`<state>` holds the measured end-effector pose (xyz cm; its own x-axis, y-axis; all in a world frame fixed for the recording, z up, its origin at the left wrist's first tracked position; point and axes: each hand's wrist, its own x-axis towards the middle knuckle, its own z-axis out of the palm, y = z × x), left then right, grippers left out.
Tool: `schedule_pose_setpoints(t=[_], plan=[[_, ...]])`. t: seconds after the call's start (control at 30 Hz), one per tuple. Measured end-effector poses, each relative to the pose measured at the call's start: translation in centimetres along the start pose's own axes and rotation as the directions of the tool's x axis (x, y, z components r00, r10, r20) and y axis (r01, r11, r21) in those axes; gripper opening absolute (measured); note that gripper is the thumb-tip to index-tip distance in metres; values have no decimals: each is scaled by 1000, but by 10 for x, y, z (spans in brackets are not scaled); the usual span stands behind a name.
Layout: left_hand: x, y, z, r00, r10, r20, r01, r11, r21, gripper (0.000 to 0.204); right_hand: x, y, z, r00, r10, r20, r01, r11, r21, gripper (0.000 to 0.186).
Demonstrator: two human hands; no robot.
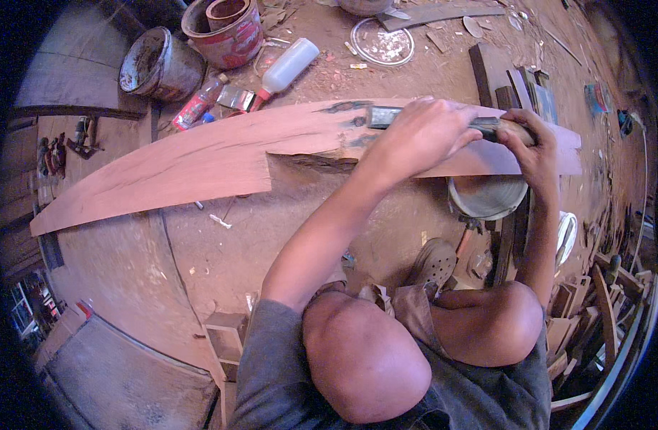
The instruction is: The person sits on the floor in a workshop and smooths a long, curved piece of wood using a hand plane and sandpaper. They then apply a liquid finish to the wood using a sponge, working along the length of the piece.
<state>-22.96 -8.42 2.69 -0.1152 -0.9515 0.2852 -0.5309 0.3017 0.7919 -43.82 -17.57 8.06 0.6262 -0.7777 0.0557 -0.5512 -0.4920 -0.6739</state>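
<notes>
A long, curved, pinkish wooden board (171,158) lies across in front of me, with a stepped notch in its near edge and dark, rough patches by its far edge. A chisel with a wide flat metal blade (383,117) lies low along the board, blade end to the left beside a dark patch. My left hand (430,132) is closed over the chisel's blade and shaft, pressing close to the wood. Farther right, my right hand (527,143) wraps round its handle. My left palm and fingers hide part of the tool.
Under the board's right part stands a round bucket (490,199). Beyond the board are a white bottle with a red cap (289,68), a clear bottle with red liquid (198,104), a stained bucket (157,68) and a red bucket (232,43). Wood scraps (572,308) pile up at right.
</notes>
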Motion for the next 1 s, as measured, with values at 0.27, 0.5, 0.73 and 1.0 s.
schedule_pose_setpoints(t=[0.27,0.5,0.73,1.0], plan=[[5,6,7,996,40,-82,-44,998,-44,37,-3,17,-8,999,31,-23,-31,1000,4,28],[0,5,6,996,23,-81,-27,999,-40,34,-4,12,-8,998,51,-39,-50,998,34,32],[-9,-1,-4,999,-35,-4,36,998,50,32,1,1,10,999,9,32,-8,1000,-15,31],[-6,-1,4,999,17,-35,-16,999,38,31,-5,4,5,999,-15,-34,15,1000,9,31]])
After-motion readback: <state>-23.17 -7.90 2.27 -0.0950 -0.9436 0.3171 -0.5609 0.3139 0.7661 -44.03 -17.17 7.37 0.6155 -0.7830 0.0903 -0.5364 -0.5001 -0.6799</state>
